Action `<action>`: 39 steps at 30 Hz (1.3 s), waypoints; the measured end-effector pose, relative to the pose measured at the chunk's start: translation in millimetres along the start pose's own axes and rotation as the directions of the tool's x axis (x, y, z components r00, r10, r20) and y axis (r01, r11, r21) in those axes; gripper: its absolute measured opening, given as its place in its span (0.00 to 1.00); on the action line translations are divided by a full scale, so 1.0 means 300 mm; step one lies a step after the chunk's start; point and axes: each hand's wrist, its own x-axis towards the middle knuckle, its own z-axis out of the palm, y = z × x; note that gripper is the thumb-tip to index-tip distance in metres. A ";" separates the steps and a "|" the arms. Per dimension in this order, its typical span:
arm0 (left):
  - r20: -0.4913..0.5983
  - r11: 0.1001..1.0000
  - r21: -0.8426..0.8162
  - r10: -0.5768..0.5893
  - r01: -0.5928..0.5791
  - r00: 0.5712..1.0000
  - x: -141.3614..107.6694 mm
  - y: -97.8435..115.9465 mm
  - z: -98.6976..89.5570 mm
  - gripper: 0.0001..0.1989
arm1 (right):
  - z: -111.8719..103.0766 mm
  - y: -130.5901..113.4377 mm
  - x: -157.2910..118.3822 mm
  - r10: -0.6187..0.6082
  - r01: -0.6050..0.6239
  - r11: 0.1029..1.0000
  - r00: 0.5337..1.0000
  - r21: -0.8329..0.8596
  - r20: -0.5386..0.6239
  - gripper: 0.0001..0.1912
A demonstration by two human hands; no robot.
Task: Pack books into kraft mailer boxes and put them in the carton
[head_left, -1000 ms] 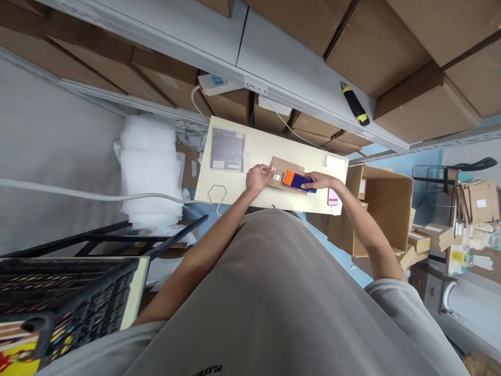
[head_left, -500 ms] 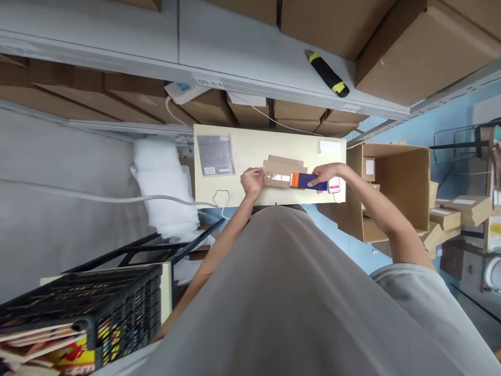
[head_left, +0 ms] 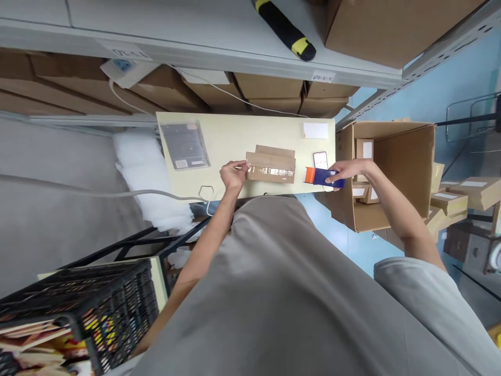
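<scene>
A small cardboard box (head_left: pixel 271 161) lies on the pale table, with a flap up along its far side. Shiny clear tape (head_left: pixel 270 171) runs along the near part of it. My left hand (head_left: pixel 234 175) pinches the box's left end, fingers closed at the edge. Off to the right, my right hand (head_left: pixel 346 170) is wrapped around a dark blue and orange tape dispenser (head_left: pixel 319 176), held apart from the box near the table's right edge. Just behind the dispenser a phone (head_left: pixel 320 160) lies with its screen lit.
On the table (head_left: pixel 235 136) are a flat grey packet (head_left: pixel 185 146) and a white label stack (head_left: pixel 315 130). A large open carton (head_left: pixel 399 172) holding small boxes stands right. Above hangs a shelf with a black-yellow cutter (head_left: pixel 287 28). A black crate (head_left: pixel 113 313) sits lower left.
My right hand has moved right with the tape dispenser, away from the box. Tape now lies along the box. My left hand stays at its left end. The view has shifted.
</scene>
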 end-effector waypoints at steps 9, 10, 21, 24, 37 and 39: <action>-0.047 0.996 0.035 -0.077 0.078 0.996 -0.013 -0.016 -0.033 0.14 | 0.044 0.033 0.232 0.058 -0.058 0.998 0.987 0.000 0.150 0.28; -0.051 0.995 0.035 -0.087 0.089 0.995 -0.017 -0.022 -0.037 0.15 | 0.054 0.021 0.261 0.077 -0.074 0.997 0.989 -0.032 0.129 0.28; -0.151 0.987 0.070 -0.132 0.144 0.980 -0.027 -0.061 -0.136 0.12 | 0.177 -0.153 0.436 0.177 -0.255 0.915 0.950 -0.312 -0.259 0.13; -0.170 0.978 0.116 -0.152 0.173 0.974 -0.024 -0.079 -0.198 0.13 | 0.169 -0.184 0.413 0.130 -0.213 0.944 0.942 -0.252 -0.309 0.13; -0.168 0.890 0.070 0.456 -0.450 0.874 0.051 0.410 -0.451 0.20 | -0.163 -0.838 0.066 -0.449 0.158 0.882 0.571 -0.445 -0.687 0.27; -0.222 0.772 -0.002 0.619 -0.635 0.753 0.047 0.549 -0.503 0.21 | -0.234 -0.938 0.102 -0.532 0.130 0.828 0.491 -0.546 -0.690 0.25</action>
